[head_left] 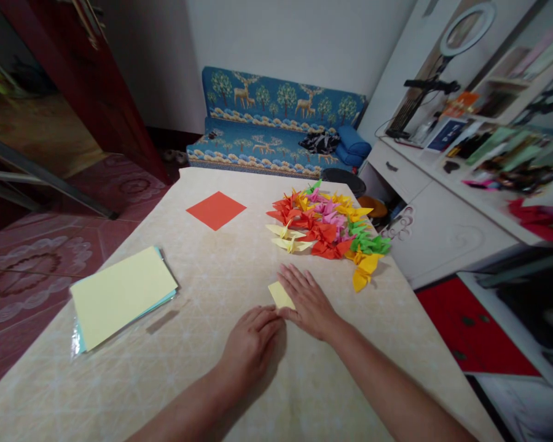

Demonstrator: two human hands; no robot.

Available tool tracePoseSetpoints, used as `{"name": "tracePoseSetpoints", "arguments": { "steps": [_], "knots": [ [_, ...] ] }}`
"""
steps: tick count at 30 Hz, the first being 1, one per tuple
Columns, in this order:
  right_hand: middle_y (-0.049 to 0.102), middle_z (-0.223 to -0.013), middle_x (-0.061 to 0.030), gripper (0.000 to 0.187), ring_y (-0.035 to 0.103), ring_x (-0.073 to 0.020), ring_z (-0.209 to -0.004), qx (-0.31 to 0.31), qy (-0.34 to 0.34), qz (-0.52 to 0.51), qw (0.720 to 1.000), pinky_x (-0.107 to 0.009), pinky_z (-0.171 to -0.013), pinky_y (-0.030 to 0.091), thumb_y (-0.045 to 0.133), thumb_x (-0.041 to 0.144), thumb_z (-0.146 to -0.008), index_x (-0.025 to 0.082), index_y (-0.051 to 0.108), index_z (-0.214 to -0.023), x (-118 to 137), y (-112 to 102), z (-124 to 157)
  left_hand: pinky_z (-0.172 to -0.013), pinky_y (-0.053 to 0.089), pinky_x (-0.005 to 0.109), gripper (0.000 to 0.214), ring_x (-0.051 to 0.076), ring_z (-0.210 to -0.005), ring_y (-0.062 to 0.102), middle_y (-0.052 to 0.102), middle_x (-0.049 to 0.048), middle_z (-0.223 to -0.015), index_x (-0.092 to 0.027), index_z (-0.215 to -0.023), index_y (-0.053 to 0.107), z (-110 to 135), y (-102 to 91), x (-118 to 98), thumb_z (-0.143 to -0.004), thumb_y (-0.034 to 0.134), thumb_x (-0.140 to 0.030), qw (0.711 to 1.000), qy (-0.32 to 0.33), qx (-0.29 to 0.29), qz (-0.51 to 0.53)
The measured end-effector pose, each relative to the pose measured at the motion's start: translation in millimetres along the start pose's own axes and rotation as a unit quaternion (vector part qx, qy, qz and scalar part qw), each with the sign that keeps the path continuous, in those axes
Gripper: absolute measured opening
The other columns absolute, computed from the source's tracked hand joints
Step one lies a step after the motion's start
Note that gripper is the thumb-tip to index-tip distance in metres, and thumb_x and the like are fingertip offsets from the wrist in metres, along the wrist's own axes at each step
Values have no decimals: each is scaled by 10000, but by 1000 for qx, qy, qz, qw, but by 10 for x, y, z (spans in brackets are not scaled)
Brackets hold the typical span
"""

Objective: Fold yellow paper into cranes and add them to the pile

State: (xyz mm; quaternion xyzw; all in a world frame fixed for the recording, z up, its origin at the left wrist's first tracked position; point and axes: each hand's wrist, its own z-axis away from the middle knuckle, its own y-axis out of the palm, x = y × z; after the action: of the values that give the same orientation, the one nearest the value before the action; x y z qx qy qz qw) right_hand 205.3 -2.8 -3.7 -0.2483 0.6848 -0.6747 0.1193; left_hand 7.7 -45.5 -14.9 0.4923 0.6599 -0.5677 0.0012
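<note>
A small folded piece of pale yellow paper [281,296] lies on the table between my hands. My right hand [306,301] rests flat over its right side, fingers stretched out and thumb near the lower corner. At that lower corner my left hand [255,337] has its fingers curled together on the paper's edge; the fingertips are partly hidden. Beyond the hands sits a cluster of folded paper cranes [322,230] in red, orange, pink, green and pale yellow. Two pale yellow cranes [291,244] are the closest to my right hand on its far left side.
A square red sheet [216,210] lies flat at the far left of the table [203,270]. Near the left edge is a stack of yellow and blue paper [124,294] on a clear wrapper. A patterned sofa [276,135] stands behind, a white cabinet [456,227] to the right.
</note>
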Motion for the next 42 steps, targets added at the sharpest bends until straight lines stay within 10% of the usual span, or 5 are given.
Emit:
{"name": "tracePoseSetpoints", "arguments": {
  "steps": [14,23,33,38,42],
  "knots": [
    [615,-1114,-81,431,547,-217,-1048,-195,113,-245,943,-386,-939,446,616,122,-734,200,618,-1158,-134,44,-114,-721,486,301,268,201,-774,630,681,82,-794,-162,-824,724,-191,-228,29,-875,501,-301,955,-157,-49,246],
    [616,-725,-7,339,551,-113,-646,-38,168,-444,879,-219,-587,460,594,85,-677,121,696,-998,-216,-115,-16,-728,469,293,230,184,-787,618,674,65,-820,-149,-840,695,-218,-230,147,-867,507,-277,941,-191,-103,260],
    [655,-766,11,394,599,-146,-672,-17,215,-178,960,-231,-584,411,724,85,-578,217,662,-943,24,-289,74,-751,483,300,207,187,-825,630,684,63,-867,-163,-904,701,-217,-200,207,-846,531,-265,933,-208,-126,264],
    [604,-647,29,145,545,-113,-579,-6,159,-263,952,-196,-509,360,628,68,-647,194,670,-705,62,-291,34,-790,488,319,228,200,-883,626,681,82,-940,-160,-964,688,-203,-181,233,-846,556,-304,917,-225,-145,297],
    [600,-757,-14,153,567,-136,-682,-139,99,-379,909,-223,-596,435,570,83,-694,186,683,-701,79,-320,-33,-716,501,283,381,181,-861,629,651,111,-1058,-142,-1143,600,-198,-199,211,-862,546,-393,858,-280,-167,398]
  ]
}}
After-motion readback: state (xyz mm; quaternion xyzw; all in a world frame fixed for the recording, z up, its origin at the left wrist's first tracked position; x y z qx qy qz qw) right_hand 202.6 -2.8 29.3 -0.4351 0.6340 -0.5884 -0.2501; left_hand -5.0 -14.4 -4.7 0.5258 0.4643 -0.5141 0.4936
